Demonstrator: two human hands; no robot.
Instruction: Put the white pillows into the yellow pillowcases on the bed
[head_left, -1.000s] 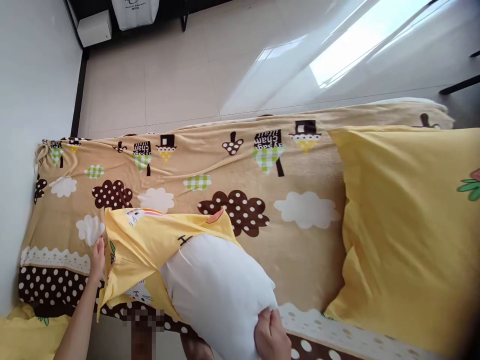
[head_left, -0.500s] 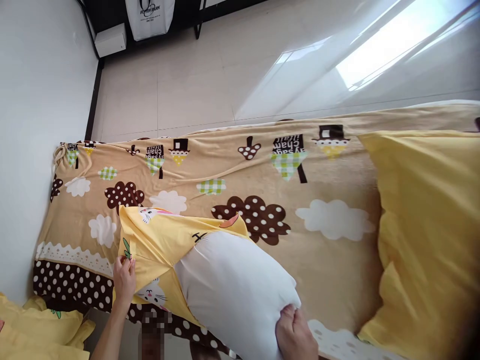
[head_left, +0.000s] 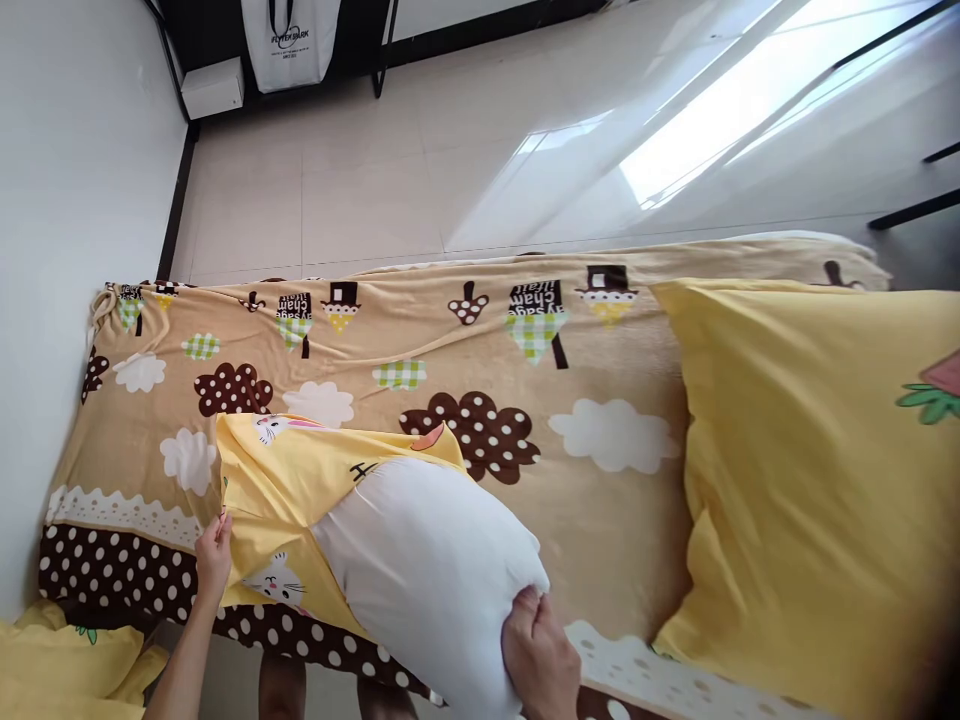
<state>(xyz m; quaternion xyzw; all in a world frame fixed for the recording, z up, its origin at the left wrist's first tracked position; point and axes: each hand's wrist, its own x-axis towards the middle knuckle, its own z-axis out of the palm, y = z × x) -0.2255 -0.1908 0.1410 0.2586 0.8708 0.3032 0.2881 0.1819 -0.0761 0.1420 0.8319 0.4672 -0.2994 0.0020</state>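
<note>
A white pillow (head_left: 427,560) lies slantwise near the front edge of the bed, partly out of a yellow pillowcase (head_left: 285,480) printed with rabbits. The pillow's far end is hidden by the case. My left hand (head_left: 214,555) pinches the closed-looking left edge of the pillowcase. Gripped in my right hand (head_left: 540,655) is the near right corner of the white pillow, its fabric bunched under the fingers.
A tan patterned bedsheet (head_left: 480,340) covers the bed. To the right lies a large yellow pillow (head_left: 810,480) with a carrot print. Yellow fabric (head_left: 67,660) sits at the lower left, beside the white wall (head_left: 75,200). A white bag (head_left: 289,50) and white box (head_left: 213,88) stand beyond the tiled floor.
My left hand has slid from on top of the pillowcase to its left edge. The whole view has shifted, showing more of the yellow pillow at right. My right hand keeps its grip.
</note>
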